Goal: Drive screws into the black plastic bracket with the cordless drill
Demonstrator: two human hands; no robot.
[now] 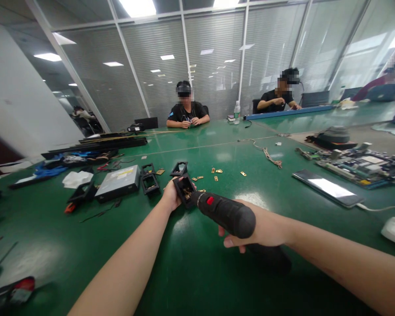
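Note:
My left hand [171, 195] grips a black open-topped housing [180, 182] with brass-coloured parts inside, tilted toward me. Wrapped around the handle of a black cordless screwdriver [228, 215] with a red switch is my right hand [246, 232]. The screwdriver's front end meets the housing's right side; its tip is hidden. Just behind the housing sits another black housing [178, 168], and to its left are two more, one of them a black frame [150, 183]. Several small brass plates [216, 178] lie scattered on the green table [197, 272] beyond my hands.
On the left lie a silver disc drive [118, 182], a crumpled white tissue [77, 179] and blue gloves [49, 170]. A phone [327, 188] with a cable, circuit boards [368, 162] and a bundled cord [272, 158] occupy the right. Co-workers sit across the table near a water bottle [237, 112].

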